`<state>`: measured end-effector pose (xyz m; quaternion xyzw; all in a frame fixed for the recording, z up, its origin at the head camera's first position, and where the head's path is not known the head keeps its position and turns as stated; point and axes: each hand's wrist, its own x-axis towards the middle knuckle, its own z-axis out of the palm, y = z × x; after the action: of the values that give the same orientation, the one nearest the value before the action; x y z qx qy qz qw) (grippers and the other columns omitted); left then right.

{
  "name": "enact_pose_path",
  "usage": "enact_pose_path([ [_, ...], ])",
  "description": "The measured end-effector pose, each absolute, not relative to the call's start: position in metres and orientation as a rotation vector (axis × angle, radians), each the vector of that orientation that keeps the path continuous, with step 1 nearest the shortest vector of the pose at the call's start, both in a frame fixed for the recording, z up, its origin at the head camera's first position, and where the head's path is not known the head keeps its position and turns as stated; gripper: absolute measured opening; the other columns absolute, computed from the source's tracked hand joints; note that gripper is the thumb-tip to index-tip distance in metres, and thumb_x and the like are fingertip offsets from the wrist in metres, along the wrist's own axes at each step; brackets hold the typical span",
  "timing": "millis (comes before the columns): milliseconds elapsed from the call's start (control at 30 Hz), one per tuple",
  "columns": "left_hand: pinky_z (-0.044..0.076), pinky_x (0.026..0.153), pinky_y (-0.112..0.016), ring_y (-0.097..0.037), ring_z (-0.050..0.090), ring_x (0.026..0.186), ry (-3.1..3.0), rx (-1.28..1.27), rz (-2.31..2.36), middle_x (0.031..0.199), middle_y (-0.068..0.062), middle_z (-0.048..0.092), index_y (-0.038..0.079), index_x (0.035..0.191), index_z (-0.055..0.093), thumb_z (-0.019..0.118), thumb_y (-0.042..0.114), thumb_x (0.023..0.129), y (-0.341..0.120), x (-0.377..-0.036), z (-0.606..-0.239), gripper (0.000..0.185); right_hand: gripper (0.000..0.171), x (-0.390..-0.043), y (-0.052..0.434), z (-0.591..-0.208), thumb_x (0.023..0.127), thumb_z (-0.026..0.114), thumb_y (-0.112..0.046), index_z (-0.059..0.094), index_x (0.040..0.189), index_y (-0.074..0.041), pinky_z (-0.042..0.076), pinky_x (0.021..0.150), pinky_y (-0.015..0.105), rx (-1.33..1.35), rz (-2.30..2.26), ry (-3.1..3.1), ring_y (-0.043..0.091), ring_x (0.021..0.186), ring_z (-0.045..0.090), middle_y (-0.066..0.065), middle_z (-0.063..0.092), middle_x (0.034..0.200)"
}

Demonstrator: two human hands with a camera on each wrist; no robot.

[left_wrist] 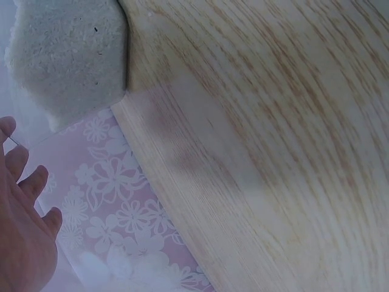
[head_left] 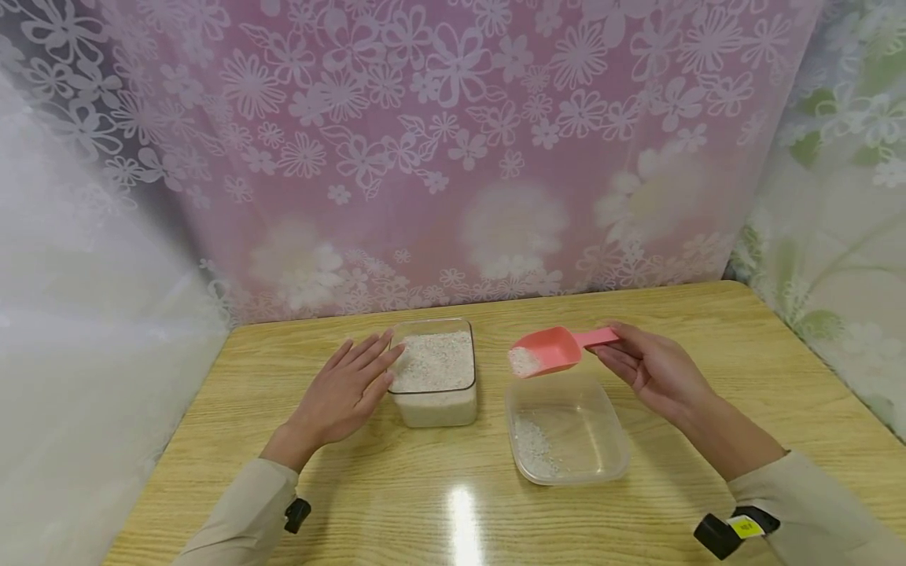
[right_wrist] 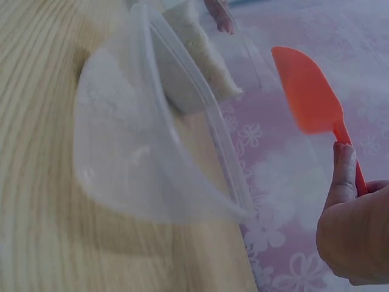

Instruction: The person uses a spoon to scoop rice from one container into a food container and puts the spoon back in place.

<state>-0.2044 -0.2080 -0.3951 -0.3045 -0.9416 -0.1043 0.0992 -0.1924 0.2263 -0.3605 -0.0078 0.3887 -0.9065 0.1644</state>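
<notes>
A pink scoop (head_left: pixel 555 348) with some white rice (head_left: pixel 524 361) at its front is held by the handle in my right hand (head_left: pixel 661 373). It hangs above the back of a clear plastic tub (head_left: pixel 616 464), where a small heap of rice lies along the left side. To the left stands a clear square container (head_left: pixel 435 413) nearly full of rice. My left hand (head_left: pixel 343 393) rests with straight, spread fingers against that container's left rim. In the right wrist view, the scoop (right_wrist: pixel 307 91) is seen from below, its contents hidden.
Both containers stand on a wood-grain table (head_left: pixel 382 503), a gap between them. A pink floral curtain (head_left: pixel 453 173) hangs behind the table's back edge, with pale sheeting (head_left: pixel 85 330) on the left and a leafy curtain (head_left: pixel 842 236) on the right.
</notes>
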Motion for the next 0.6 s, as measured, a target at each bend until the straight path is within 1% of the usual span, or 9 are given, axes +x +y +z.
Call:
enact_pose_path([
  [100, 0.010, 0.115, -0.047, -0.022, 0.019, 0.143, -2.786, -0.899, -0.314, 0.157, 0.001, 0.019, 0.024, 0.152, 0.029, 0.031, 0.039, 0.105, -0.208, -0.204, -0.395, 0.049, 0.026, -0.189, 0.235, -0.366, 0.101, 0.048, -0.010, 0.071, 0.102, 0.001, 0.052, 0.083, 0.028, -0.026, -2.586, 1.092, 0.021, 0.088, 0.070, 0.017, 0.070, 0.098],
  [300, 0.010, 0.115, -0.047, -0.021, 0.018, 0.143, -2.790, -0.896, -0.318, 0.157, 0.001, 0.019, 0.024, 0.152, 0.029, 0.025, 0.043, 0.105, -0.208, -0.203, -0.394, 0.051, 0.027, -0.183, 0.247, -0.377, 0.102, 0.045, -0.008, 0.069, 0.105, 0.003, 0.052, 0.085, 0.028, -0.061, -2.580, 1.072, 0.021, 0.090, 0.069, 0.018, 0.069, 0.101],
  [600, 0.010, 0.115, -0.047, -0.020, 0.017, 0.143, -2.787, -0.898, -0.315, 0.157, 0.000, 0.020, 0.024, 0.152, 0.029, 0.027, 0.042, 0.105, -0.208, -0.203, -0.394, 0.050, 0.029, -0.177, 0.256, -0.392, 0.103, 0.042, -0.006, 0.070, 0.105, 0.004, 0.052, 0.085, 0.029, -0.087, -2.562, 1.134, 0.021, 0.091, 0.069, 0.019, 0.069, 0.101],
])
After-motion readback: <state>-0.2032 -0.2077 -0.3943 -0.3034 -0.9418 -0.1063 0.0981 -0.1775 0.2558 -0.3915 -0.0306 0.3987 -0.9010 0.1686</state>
